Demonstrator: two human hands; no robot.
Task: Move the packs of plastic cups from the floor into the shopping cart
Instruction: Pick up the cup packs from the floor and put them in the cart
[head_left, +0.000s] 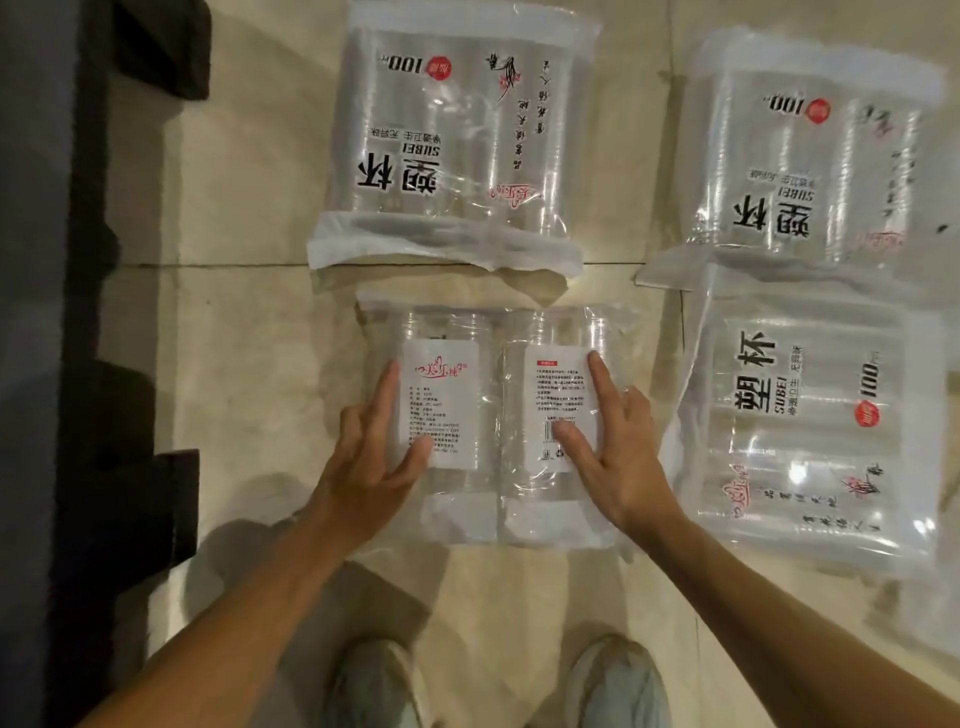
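Observation:
Several clear packs of plastic cups lie flat on the tiled floor. The nearest pack (498, 415) lies back side up, showing two white labels. My left hand (371, 457) rests on its left half, thumb on the left label and index finger stretched along it. My right hand (610, 441) rests on its right half, thumb on the right label. Both hands have their fingers spread on top of the pack, which stays flat on the floor. Another pack (457, 140) lies just beyond it. Two more packs (810, 161) (815, 431) lie to the right. The shopping cart is out of view.
A dark stepped structure (78, 312) runs along the left edge of the floor. My two shoes (493, 686) stand at the bottom, just behind the nearest pack. Bare beige tiles (234, 338) lie between the packs and the dark structure.

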